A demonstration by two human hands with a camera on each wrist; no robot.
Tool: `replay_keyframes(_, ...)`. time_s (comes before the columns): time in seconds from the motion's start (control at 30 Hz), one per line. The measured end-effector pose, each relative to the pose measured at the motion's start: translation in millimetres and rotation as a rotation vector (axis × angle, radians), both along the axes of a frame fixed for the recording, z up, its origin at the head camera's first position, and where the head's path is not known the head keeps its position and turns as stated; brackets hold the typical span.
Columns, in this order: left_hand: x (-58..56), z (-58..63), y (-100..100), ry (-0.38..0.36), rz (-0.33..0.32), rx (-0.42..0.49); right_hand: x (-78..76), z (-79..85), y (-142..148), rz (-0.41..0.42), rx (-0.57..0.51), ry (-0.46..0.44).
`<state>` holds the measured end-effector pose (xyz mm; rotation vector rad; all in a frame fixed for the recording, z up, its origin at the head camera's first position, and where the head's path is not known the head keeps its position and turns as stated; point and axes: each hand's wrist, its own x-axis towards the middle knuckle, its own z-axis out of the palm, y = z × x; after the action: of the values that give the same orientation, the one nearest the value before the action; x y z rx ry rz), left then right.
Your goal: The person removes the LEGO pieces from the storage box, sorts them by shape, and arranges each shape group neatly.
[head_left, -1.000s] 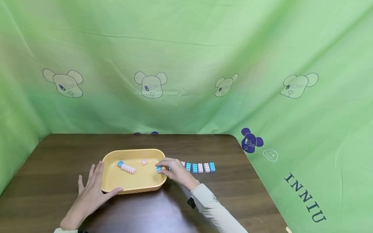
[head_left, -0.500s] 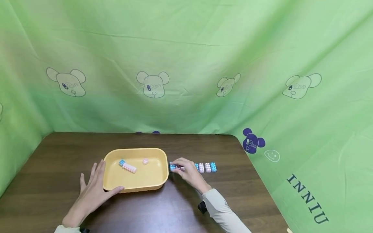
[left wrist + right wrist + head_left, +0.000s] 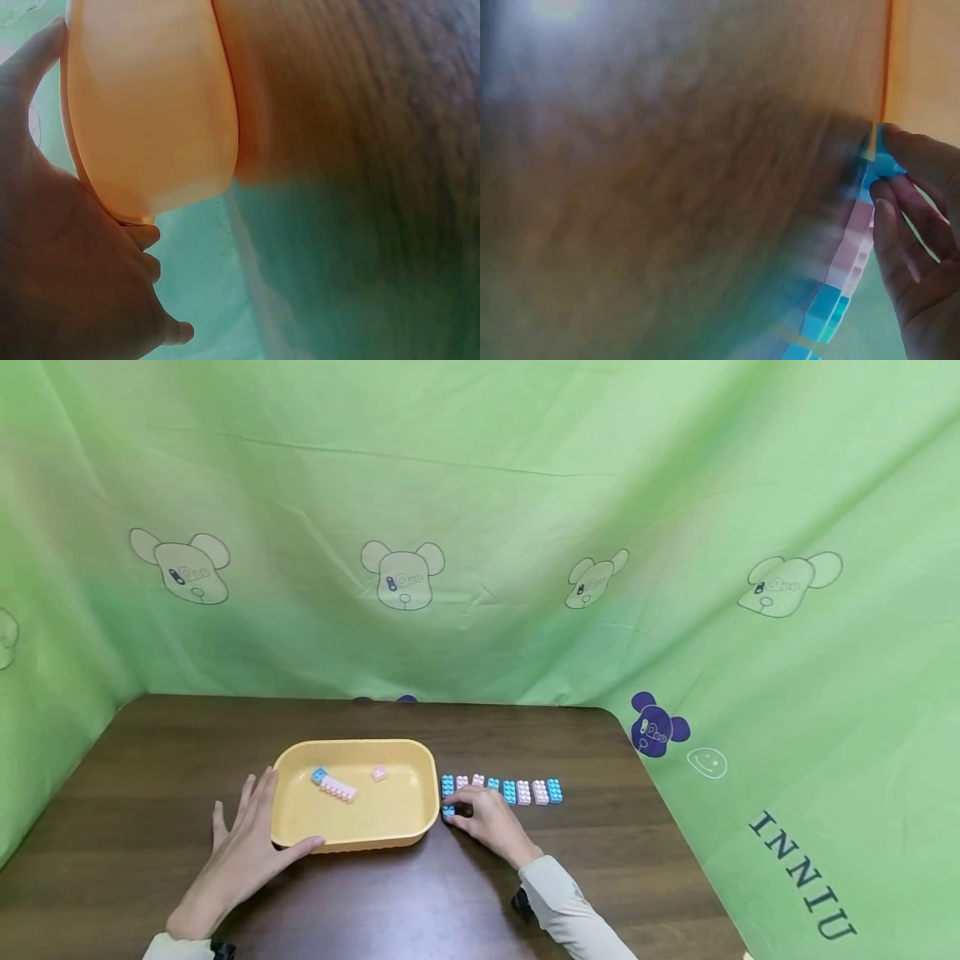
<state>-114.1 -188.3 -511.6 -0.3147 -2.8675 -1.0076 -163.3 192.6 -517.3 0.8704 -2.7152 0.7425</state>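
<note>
My right hand (image 3: 491, 820) pinches a small blue toy building brick (image 3: 448, 811) between thumb and fingers, just right of the yellow tray (image 3: 360, 842). That brick is at the near end of the longer blue brick (image 3: 447, 785) that starts a row; whether the two touch is unclear. In the right wrist view the pinched blue brick (image 3: 886, 161) is partly covered by the fingers. My left hand (image 3: 243, 852), fingers spread, rests against the tray's left end with the thumb at its front rim. Inside the tray lie a pink brick strip (image 3: 337, 789) with a blue brick (image 3: 319, 775) at its end, and a small pink brick (image 3: 378, 772).
The row of pink and blue bricks (image 3: 524, 792) runs rightward from the tray on the brown wooden table (image 3: 600, 860); my right hand hides some of it. A green printed curtain (image 3: 480, 643) hangs behind and beside the table.
My right hand has lifted the blue brick out of the tray's right side, over the rim, and brought it to the row's left end, then nearer me. My left hand stays on the tray.
</note>
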Motion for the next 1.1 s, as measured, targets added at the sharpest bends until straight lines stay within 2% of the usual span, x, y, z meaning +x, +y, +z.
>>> replay_keyframes(0.17,0.0,0.2,0,-0.003,-0.001,0.004,-0.6,-2.0,0,-0.024,0.053,0.026)
replay_keyframes(0.37,-0.4,-1.3,-1,-0.008,-0.001,-0.001,-0.1,0.8,2,-0.043,0.054,0.001)
replay_keyframes(0.53,0.7,0.0,-4,-0.016,0.009,-0.003,-6.1,13.3,4,-0.041,-0.034,-0.006)
replay_keyframes(0.7,1.8,1.5,-5,-0.023,0.012,-0.005,-17.5,32.4,-3,0.011,-0.087,-0.002)
replay_keyframes(0.93,1.2,1.3,0,-0.029,0.001,0.005,-35.8,55.2,-26,0.086,-0.039,0.03)
replay_keyframes(1.1,0.7,1.0,1,-0.019,0.0,0.008,-48.5,63.3,-47,0.126,0.032,0.025)
